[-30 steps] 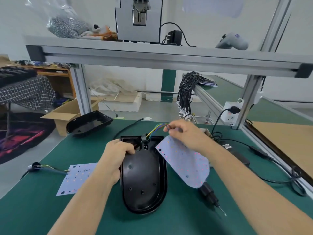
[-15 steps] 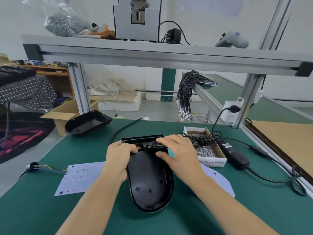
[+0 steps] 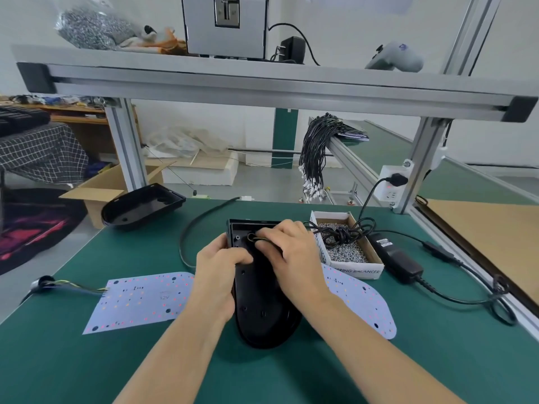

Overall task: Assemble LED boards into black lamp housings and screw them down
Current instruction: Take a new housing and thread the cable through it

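A black lamp housing [image 3: 262,310] lies open side up on the green table. My left hand [image 3: 217,272] grips its left rim. My right hand [image 3: 288,258] pinches the wires at a grommet [image 3: 250,237] near the housing's far end. One white LED board [image 3: 361,301] lies flat to the right, partly under my right forearm. A second LED board [image 3: 140,301] with coloured leads lies to the left. A second black housing [image 3: 143,205] sits at the far left edge.
A cardboard box of screws [image 3: 347,252] stands right of the housing, with a coiled black cable on it. A power adapter [image 3: 396,258] and its cord lie further right. An aluminium frame shelf [image 3: 262,86] spans overhead. A wire bundle [image 3: 315,153] hangs behind.
My right hand came down from holding the LED board up by its wires. The board now lies flat on the table at right, and the fingers work the wires at the housing's grommet.
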